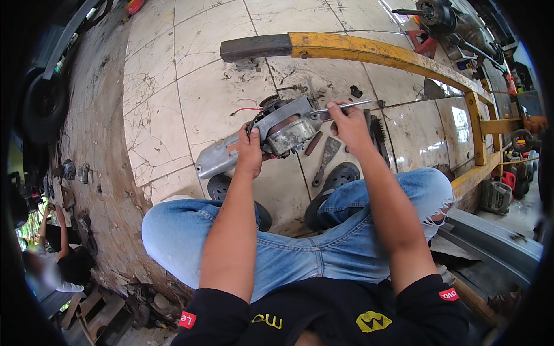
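One grey metal assembly [285,134], scuffed, grimy

Elongated silver-grey metal casing [291,134]: darker grey smudges, one orange mark [232,148]. Thin flexible wire [245,109]: red. Slim metal rod [356,104]: bright silver. Square cream floor tiles [153,109]: crossed by dark joint lines and branching black cracks. Long yellow steel beam [375,51]: brown speckling, black end section [254,48]. Faded blue denim jeans [288,259]: paler at the knees. Black short-sleeved fabric shirt [346,305]: yellow prints [374,321], red sleeve patches [187,320] with white lettering.
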Motion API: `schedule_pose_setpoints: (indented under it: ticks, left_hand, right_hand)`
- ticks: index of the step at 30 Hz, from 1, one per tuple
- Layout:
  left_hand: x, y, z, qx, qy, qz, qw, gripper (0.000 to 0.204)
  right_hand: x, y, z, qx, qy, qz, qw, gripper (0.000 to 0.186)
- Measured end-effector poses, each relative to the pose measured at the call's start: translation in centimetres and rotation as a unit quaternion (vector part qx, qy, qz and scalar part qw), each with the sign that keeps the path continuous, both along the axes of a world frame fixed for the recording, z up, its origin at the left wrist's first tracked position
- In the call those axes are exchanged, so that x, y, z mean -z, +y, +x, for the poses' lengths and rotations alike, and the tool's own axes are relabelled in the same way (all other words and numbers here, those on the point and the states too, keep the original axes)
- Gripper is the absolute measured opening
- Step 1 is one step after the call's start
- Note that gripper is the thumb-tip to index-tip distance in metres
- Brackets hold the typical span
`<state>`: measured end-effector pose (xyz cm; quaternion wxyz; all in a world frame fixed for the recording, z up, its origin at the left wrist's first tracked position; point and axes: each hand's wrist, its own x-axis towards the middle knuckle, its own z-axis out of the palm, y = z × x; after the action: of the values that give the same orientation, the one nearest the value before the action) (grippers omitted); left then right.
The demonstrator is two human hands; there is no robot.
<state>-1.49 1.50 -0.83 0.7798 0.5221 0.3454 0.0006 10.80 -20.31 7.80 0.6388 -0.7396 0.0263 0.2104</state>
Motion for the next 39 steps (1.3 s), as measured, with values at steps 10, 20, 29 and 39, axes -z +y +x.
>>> schedule_pose_setpoints:
  ticks: [10,20,29,39]
  left_hand:
    - [1.2,0.6,-0.6,-0.014,-0.029,-0.046,0.998,0.055]
    - [-0.1,0.3,-0.1,-0.011,-0.056,-0.074,0.996,0.055]
    - [-1.0,-0.1,0.1,-0.005,-0.041,-0.074,0.996,0.054]
    - [1.3,0.0,0.0,-0.03,-0.03,0.027,0.999,0.048]
  right_hand:
    - [-2.1,3.0,0.3,-0.054,-0.057,-0.061,0.995,0.027]
    - [1.7,3.8,0.6,-0.116,-0.184,-0.187,0.958,0.028]
    - [0.9,4.9,-1.8,-0.16,-0.156,-0.213,0.951,0.03]
    - [0.9,-1.6,2.2,0.078,-0.076,-0.194,0.975,0.045]
